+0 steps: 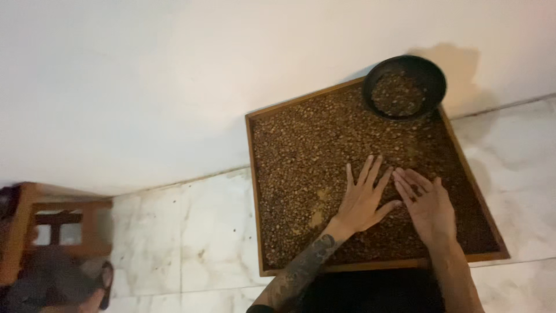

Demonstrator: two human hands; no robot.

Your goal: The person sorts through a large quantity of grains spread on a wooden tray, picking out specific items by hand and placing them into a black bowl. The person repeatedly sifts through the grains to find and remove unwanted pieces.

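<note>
A: What fills the view?

B: A white wall [145, 87] and pale marble floor [191, 232]. On the floor lies a square wooden tray [252, 191], its raised rim keeping a thin layer of brown beans [307, 145] from spilling.

A: And that dark thing?

B: A black bowl [405, 66] with more beans sits in the tray's far corner. A wooden stool [52, 226] stands well apart, left.

A: The hands?

B: Left hand [364, 200] lies flat, fingers spread wide on the beans. Right hand [427, 207] rests beside it, fingers together. Neither grips anything.
</note>
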